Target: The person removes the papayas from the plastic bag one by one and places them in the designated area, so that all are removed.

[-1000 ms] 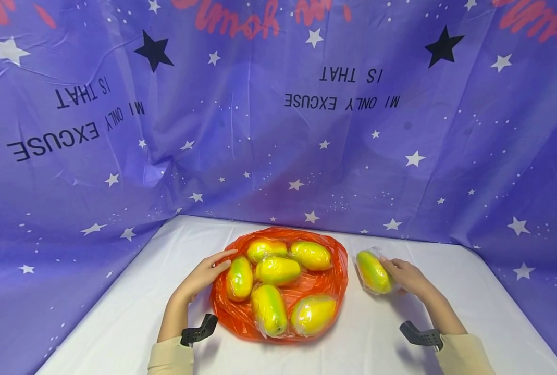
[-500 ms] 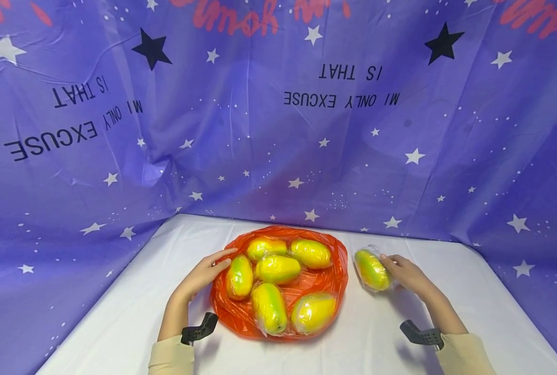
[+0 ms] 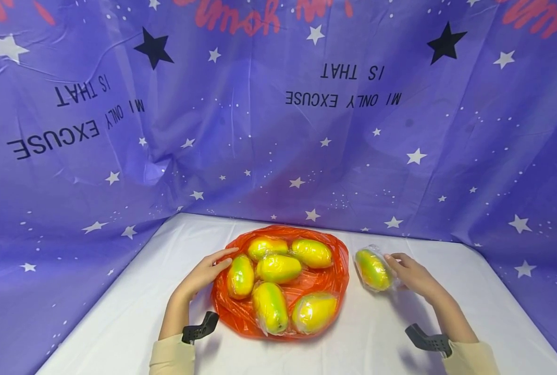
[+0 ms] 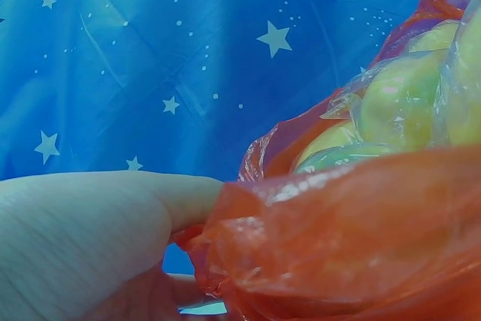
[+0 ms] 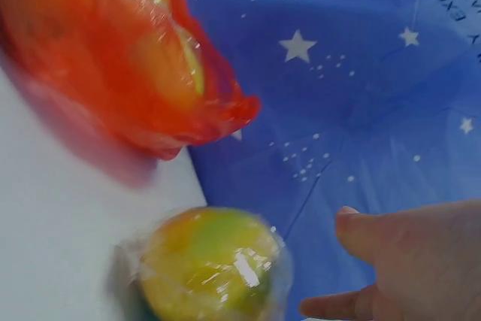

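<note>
A red plastic bag [image 3: 231,320] lies with its mouth spread wide on the white table, holding several yellow-green mangoes [image 3: 278,268] in clear wrap. My left hand [image 3: 204,273] grips the bag's left rim; in the left wrist view the thumb lies over the red film [image 4: 301,223] and fingers pass partly out of sight behind it. To the right of the bag, a single wrapped mango [image 3: 373,270] rests on the table. Beside it is my right hand [image 3: 414,275], thumb and fingers spread; the right wrist view shows a gap between this hand [image 5: 421,261] and the mango [image 5: 207,268].
Purple cloth [image 3: 278,130] with stars and lettering hangs behind the table and along both sides. White cover [image 3: 372,333] shows on the table around the bag and the lone mango. A black bracket [image 3: 200,327] sits on each wrist.
My right hand has let go of the lone mango and drawn back slightly to the right. The left hand keeps its place on the bag's rim.
</note>
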{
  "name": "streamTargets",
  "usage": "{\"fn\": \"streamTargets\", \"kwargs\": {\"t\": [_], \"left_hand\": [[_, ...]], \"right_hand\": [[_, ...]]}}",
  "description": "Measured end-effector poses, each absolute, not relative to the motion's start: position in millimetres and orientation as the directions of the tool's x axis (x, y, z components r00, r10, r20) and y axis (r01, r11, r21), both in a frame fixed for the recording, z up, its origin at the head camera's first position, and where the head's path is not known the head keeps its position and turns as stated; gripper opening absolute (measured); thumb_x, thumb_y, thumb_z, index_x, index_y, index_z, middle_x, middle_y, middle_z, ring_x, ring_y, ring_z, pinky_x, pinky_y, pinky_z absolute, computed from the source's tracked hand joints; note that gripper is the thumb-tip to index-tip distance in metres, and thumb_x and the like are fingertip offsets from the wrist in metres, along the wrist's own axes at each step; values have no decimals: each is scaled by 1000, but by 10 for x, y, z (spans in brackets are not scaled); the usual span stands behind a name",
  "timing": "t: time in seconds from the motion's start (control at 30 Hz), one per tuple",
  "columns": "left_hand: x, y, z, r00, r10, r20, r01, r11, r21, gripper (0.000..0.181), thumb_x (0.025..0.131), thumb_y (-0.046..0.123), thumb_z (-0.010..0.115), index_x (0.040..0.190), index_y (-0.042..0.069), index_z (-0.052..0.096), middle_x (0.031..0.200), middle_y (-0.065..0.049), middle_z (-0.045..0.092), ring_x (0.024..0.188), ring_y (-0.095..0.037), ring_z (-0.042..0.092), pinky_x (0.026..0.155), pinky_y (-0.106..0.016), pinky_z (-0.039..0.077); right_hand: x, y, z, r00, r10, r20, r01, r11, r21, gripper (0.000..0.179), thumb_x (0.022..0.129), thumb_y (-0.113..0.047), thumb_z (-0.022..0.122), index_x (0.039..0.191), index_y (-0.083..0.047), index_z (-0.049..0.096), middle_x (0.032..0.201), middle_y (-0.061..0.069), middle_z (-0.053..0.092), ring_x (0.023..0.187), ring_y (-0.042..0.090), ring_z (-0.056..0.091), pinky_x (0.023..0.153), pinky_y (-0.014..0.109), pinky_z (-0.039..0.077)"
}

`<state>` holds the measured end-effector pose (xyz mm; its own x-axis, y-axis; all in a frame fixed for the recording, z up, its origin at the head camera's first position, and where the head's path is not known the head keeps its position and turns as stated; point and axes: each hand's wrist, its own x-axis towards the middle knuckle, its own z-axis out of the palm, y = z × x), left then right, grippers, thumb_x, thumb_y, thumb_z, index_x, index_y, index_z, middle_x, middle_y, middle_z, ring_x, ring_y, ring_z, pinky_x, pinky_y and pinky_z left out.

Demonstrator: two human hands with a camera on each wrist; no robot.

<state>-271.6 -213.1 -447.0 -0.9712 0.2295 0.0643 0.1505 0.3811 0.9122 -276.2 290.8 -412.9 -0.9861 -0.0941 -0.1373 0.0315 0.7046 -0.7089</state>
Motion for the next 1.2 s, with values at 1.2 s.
{"fn": "streamTargets", "kwargs": {"t": [1.2], "left_hand": [[-2707,-2129,-4450,-968,243,67,159,380,911,42,101,21,51,140,6,50,144,-22,44,134,-44,33,107,-64,24]], "right_hand": [[-2451,2370,-4004,-959,-233,163,-267,544,-796,42,95,-20,63,130,2,54,114,15,62,94,25,60,75,31,53]]}}
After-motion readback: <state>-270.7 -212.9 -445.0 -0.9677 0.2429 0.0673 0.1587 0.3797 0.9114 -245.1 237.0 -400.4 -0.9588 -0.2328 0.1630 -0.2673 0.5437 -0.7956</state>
